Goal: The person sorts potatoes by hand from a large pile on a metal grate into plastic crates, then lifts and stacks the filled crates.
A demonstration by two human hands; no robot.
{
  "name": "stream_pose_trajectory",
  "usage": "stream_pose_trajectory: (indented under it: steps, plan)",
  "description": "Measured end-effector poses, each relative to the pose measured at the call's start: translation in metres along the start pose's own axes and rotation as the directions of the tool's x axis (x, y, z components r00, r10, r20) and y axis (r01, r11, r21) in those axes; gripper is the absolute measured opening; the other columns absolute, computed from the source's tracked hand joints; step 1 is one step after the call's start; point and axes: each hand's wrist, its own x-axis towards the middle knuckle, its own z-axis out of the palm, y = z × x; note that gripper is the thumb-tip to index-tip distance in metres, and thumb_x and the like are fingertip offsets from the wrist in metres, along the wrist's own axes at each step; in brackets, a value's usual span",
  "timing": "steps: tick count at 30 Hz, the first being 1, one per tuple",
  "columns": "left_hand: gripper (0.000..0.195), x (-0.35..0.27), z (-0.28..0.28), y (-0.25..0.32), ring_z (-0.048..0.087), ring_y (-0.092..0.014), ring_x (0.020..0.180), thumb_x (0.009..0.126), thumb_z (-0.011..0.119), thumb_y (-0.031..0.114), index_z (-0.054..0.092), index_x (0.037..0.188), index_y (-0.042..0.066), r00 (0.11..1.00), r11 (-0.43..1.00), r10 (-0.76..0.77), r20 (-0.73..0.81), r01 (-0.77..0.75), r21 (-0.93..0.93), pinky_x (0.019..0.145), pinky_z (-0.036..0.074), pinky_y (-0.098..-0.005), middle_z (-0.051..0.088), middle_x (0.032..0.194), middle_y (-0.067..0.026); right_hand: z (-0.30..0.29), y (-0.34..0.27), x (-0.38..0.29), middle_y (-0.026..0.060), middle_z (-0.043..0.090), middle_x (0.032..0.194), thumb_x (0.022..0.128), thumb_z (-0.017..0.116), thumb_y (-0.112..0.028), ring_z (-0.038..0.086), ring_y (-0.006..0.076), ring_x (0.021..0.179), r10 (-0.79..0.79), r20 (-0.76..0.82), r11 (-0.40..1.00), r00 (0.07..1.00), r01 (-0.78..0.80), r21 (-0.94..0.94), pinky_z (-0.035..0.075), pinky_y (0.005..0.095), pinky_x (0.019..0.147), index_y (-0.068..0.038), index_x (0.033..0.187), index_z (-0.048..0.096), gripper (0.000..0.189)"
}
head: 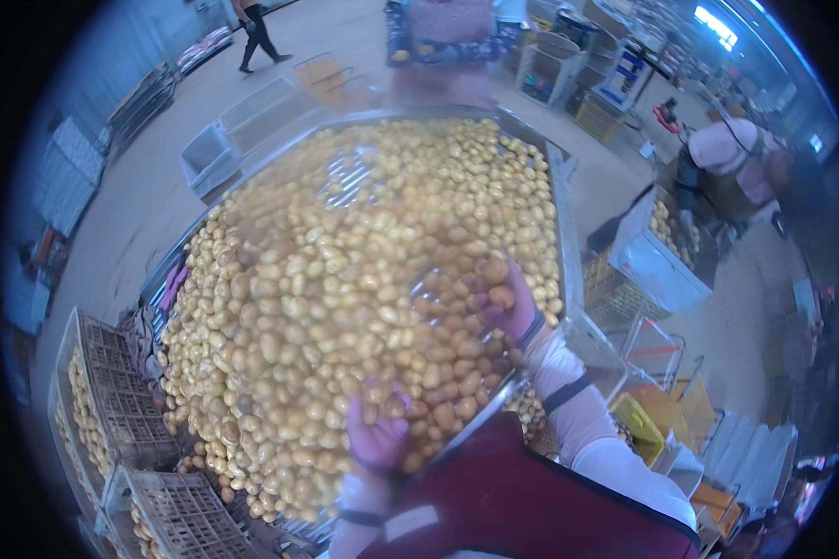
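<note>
A wide metal sorting table [568, 237] is heaped with small yellow-brown potatoes [349, 279]. My left hand [379, 432], palm up at the near side of the heap, has a few potatoes [384, 404] in its curled fingers. Farther right, my right hand [510, 300] holds potatoes [500, 297] at its fingertips, over darker, browner ones. Both hands look pinkish, perhaps gloved, with dark bands at the wrists. Metal rollers show through gaps in the heap. The picture is hazy in places.
Plastic crates [129, 391] of potatoes stand at the left. A pink glove [175, 285] lies on the table's left edge. White bins [210, 157] stand beyond. At the right, a person [734, 154] bends near a crate of potatoes [661, 258]; another person [257, 35] walks at the far left.
</note>
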Motion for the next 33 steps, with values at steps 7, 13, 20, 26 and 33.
stream_pose_trajectory:
  steps: [7, 13, 20, 26, 33]
  plan:
    - [0.051, 0.025, 0.04, -0.055, 0.062, -0.035, 0.106, 0.103, 0.038, 0.046, 0.043, 0.142, 0.013, 0.911, 0.911, -0.413, -0.012, 0.413, -0.009, 0.077, 0.06, -0.0504, 0.054, 0.132, -0.0207, 0.06, 0.074, -0.141, 0.0136, 0.062, 0.119, 0.099, 0.041, -0.059, 0.063, 0.023, 0.086, -0.157, -0.236, 0.91, 0.959, 0.233, 0.343, 0.051, 0.0272, 0.062, -0.01, 0.125, 0.055, 0.057]
    - [0.05, 0.001, 0.031, -0.171, 0.063, -0.036, 0.11, 0.102, 0.04, 0.04, 0.052, 0.127, -0.001, 0.682, 0.65, -0.724, -0.106, 0.725, 0.229, 0.094, 0.054, -0.0463, 0.06, 0.123, -0.0212, 0.021, 0.128, -0.268, 0.0087, 0.062, 0.092, 0.099, 0.044, -0.055, 0.063, 0.0238, 0.083, -0.04, -0.554, 0.682, 0.832, 0.427, 0.593, 0.054, 0.0376, 0.075, -0.008, 0.108, 0.056, 0.049]
    - [0.041, -0.041, 0.029, -0.315, 0.062, -0.031, 0.105, 0.102, 0.041, 0.033, 0.056, 0.125, 0.001, 0.166, 0.233, -0.972, 0.167, 0.585, 0.776, 0.097, 0.051, -0.0414, 0.064, 0.114, -0.0162, -0.055, 0.192, -0.432, 0.0115, 0.059, 0.106, 0.105, 0.036, -0.034, 0.061, 0.021, 0.087, -0.083, -0.829, 0.669, 0.553, 0.648, 0.365, 0.056, 0.0331, 0.072, -0.007, 0.113, 0.054, 0.034]
    - [0.042, -0.022, -0.027, -0.349, 0.052, -0.027, 0.117, 0.103, 0.042, 0.036, 0.052, 0.131, 0.007, 0.325, 0.563, -0.799, 0.506, 0.107, 0.819, 0.099, 0.048, -0.0427, 0.058, 0.123, -0.0091, -0.105, 0.147, -0.47, 0.0164, 0.058, 0.119, 0.099, 0.042, -0.041, 0.058, 0.0251, 0.11, -0.206, -0.968, 0.585, 0.141, 0.811, -0.006, 0.052, 0.0363, 0.089, -0.006, 0.122, 0.051, 0.043]
    - [0.051, 0.02, 0.001, -0.163, 0.048, -0.029, 0.123, 0.102, 0.048, 0.03, 0.04, 0.144, 0.003, 0.797, 0.143, -0.407, 0.446, -0.427, 0.893, 0.105, 0.043, -0.0411, 0.047, 0.137, -0.0151, -0.143, 0.208, -0.4, 0.0172, 0.053, 0.134, 0.096, 0.052, -0.026, 0.052, 0.0277, 0.124, -0.09, -0.994, 0.994, -0.068, 0.057, -0.094, 0.045, 0.0366, 0.103, -0.002, 0.136, 0.046, 0.047]
